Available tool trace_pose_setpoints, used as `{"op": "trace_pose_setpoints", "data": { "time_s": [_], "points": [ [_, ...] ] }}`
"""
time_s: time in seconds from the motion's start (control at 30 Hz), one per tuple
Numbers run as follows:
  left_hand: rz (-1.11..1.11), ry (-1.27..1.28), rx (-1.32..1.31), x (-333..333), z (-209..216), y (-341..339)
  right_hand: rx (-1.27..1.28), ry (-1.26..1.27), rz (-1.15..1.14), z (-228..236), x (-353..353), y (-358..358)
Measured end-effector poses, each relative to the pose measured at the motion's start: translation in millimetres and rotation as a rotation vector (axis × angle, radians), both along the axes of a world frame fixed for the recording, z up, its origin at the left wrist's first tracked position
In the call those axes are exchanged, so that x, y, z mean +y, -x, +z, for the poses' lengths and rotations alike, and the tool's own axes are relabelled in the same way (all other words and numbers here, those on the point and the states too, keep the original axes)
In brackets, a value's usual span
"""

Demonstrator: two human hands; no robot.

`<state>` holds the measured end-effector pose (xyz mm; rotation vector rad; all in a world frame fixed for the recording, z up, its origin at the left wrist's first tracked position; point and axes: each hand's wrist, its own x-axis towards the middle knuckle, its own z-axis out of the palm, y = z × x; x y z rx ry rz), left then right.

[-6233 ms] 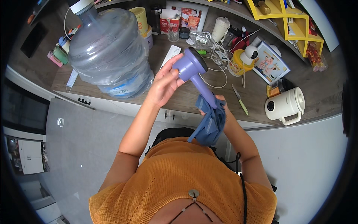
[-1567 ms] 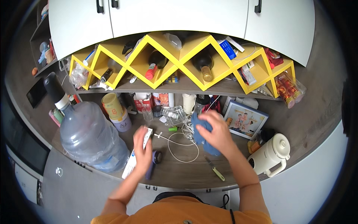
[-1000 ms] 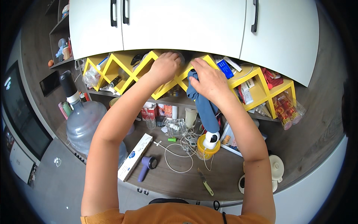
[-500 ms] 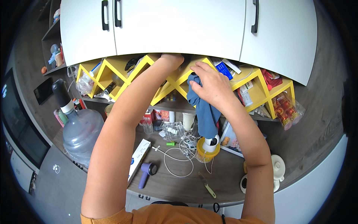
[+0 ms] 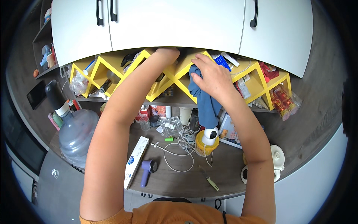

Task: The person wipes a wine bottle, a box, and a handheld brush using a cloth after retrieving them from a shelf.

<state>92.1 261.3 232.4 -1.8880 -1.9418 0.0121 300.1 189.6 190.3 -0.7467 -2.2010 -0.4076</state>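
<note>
My left hand [image 5: 167,56] reaches into the top of the yellow zigzag shelf [image 5: 168,79], just beneath the white cabinets. Its fingers are hidden inside, so what they touch does not show. My right hand [image 5: 214,79] is closed on a blue cloth [image 5: 207,110] at a slanting shelf board, fingertips by the board's upper edge. The cloth hangs down from under the palm, its lower end just above a white camera [image 5: 210,136] that sits on a yellow tub [image 5: 203,146].
White cabinet doors [image 5: 179,24] overhang the shelf. Below, the counter holds a looped white cable [image 5: 165,158], a long white box [image 5: 136,162], a purple handheld fan [image 5: 146,174] and a knife [image 5: 209,180]. A large water bottle [image 5: 76,136] stands left, a cream teapot [image 5: 276,158] right.
The shelf and counter sit slightly higher and farther left in view, as the head has shifted. Both hands keep nearly the same places at the shelf, the right still on the cloth.
</note>
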Motion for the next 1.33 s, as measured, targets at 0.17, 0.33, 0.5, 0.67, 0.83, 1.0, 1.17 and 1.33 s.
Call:
{"op": "trace_pose_setpoints", "data": {
  "time_s": [0.17, 0.33, 0.5, 0.67, 0.83, 1.0, 1.17, 1.33],
  "points": [
    [-0.035, 0.032, 0.117, -34, -1, -9, -0.022, 0.007, -0.026, 0, -3, -3],
    [-0.174, -0.126, 0.318, -96, -9, -14, -0.022, -0.009, -0.034, 0, -10, -6],
    [-0.357, -0.315, 0.44, -141, -25, -9, -0.003, 0.016, -0.03, -2, -22, -5],
    [-0.342, -0.382, 0.481, -154, -36, 10, 0.034, 0.033, 0.001, -6, -30, -1],
    [-0.457, -0.528, 0.531, -158, -31, 22, 0.084, 0.044, 0.004, -11, -39, 8],
    [-0.575, -0.632, 0.401, -186, -41, 17, 0.136, 0.029, 0.028, -27, -53, -6],
    [-0.634, -0.78, 0.24, -245, -84, 18, 0.225, 0.062, 0.067, -48, -85, -35],
    [-0.734, -0.842, 0.072, -294, -148, 28, 0.226, 0.143, 0.078, -68, -114, -53]
  ]
}}
